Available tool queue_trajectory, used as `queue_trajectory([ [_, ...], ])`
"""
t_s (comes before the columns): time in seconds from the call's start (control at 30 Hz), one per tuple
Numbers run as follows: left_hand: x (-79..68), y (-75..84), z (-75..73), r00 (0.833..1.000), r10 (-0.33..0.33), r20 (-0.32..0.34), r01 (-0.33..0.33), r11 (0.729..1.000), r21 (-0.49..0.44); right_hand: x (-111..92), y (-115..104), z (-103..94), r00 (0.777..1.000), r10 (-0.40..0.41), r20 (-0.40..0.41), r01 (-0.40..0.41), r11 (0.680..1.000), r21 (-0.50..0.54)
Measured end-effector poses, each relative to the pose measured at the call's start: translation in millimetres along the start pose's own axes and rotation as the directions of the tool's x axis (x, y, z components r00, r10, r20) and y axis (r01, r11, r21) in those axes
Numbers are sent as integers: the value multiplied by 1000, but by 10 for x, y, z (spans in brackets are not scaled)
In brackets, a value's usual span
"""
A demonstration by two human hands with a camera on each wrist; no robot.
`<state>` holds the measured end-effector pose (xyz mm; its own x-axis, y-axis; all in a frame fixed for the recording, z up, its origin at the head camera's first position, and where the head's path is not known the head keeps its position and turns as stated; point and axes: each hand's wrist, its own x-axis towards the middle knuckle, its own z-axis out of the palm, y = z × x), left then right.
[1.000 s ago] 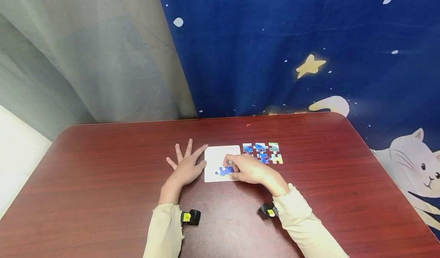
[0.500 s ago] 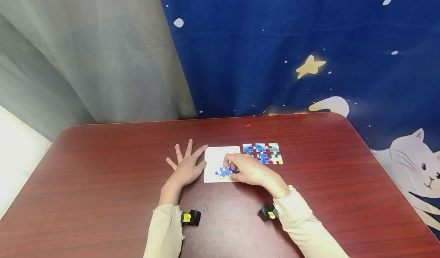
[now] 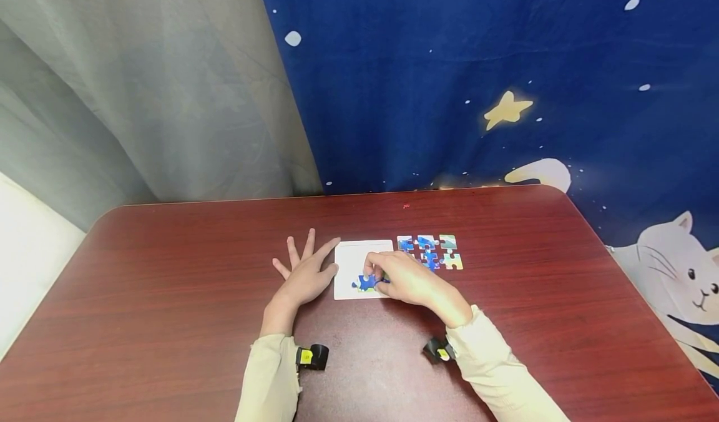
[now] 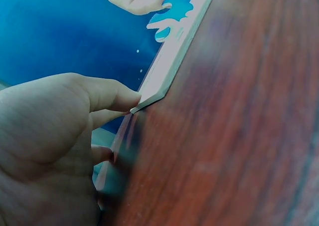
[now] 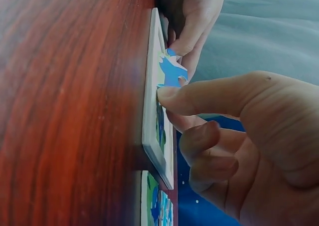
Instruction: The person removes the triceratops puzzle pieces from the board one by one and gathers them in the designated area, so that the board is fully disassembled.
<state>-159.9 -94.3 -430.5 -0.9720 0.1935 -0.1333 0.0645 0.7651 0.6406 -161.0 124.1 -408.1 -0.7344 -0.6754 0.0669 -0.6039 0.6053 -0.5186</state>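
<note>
A white puzzle tray lies flat on the table, with blue-and-green puzzle pieces on its lower part. My left hand rests beside it with fingers spread; index finger and thumb touch the tray's left edge, and the left wrist view has a fingertip right at its corner. My right hand reaches over the tray from the right. Between thumb and index finger it pinches a puzzle piece, partly hidden by the thumb. Just to the left sits another blue piece.
Right of the tray, several loose puzzle pieces lie in two rows, some partly behind the right hand. A tiny red mark is near the far edge of the brown table. Grey and blue curtains hang behind.
The right fingertips shift very slightly over the tray, and a bit of blue piece now shows to the right of them. The left hand stays at the tray's edge.
</note>
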Motion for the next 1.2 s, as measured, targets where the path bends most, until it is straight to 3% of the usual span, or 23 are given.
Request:
queue_trajectory([
  [0.33,-7,8,-3,1000,-4,5,4,1000,-3,4,-3,0,1000,-21,-21,22,999,24],
  [0.6,-11,15,-10,1000,-1,3,1,1000,-5,4,-21,-22,998,-46,-41,45,998,-36],
  [1.2,-5,11,-6,1000,4,-1,-4,1000,-5,-10,-18,-34,998,-37,-54,34,998,-50],
])
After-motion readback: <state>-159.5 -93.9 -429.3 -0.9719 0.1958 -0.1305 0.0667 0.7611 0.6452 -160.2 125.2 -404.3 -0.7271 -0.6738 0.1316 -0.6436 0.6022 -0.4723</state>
